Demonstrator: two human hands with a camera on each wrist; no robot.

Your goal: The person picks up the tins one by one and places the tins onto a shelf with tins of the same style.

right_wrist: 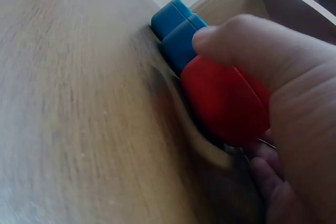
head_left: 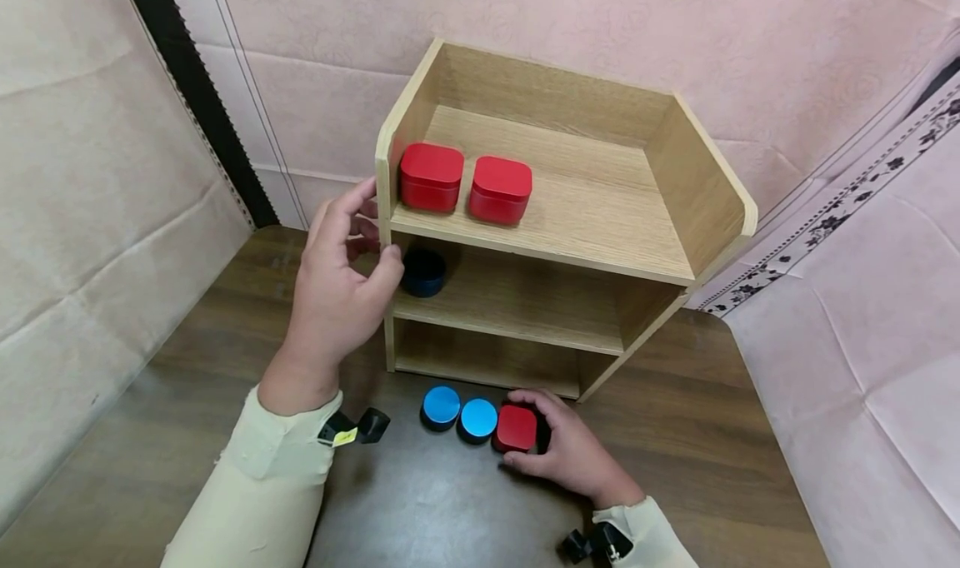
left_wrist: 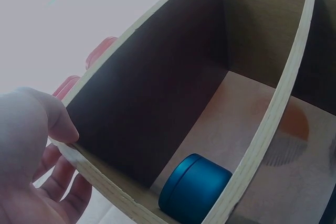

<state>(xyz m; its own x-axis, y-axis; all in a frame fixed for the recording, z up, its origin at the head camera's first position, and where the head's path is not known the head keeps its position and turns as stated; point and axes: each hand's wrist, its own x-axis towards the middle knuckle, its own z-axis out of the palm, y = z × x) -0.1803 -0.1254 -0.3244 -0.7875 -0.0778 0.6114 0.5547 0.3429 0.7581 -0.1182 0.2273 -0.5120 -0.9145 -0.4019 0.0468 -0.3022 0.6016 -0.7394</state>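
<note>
A person's right hand [head_left: 566, 451] grasped a red square tin [head_left: 515, 427] on the dark wooden tabletop [head_left: 675, 435], fingers [right_wrist: 220, 40] curled over its far edge and thumb against its near side, just in front of a small wooden shelf unit [head_left: 555, 218]. The tin sat at the right end of a row, touching a light blue round tin [head_left: 478, 419], which stood just beside another blue round tin [head_left: 440, 406]. The left hand [head_left: 337, 289] gripped the shelf unit's left side panel, thumb [left_wrist: 50, 116] on the front edge and the other fingers wrapped round the outside. On the top shelf, two more red square tins [head_left: 431, 176] stood side by side near the left wall, slightly apart. A dark blue round tin [left_wrist: 194, 187] rested on the middle shelf, close to the left panel and the front edge. Both cream sleeves [head_left: 255, 485] carried small black cameras at the wrist. Pale pink patterned fabric [head_left: 750, 43] hung behind the unit.
</note>
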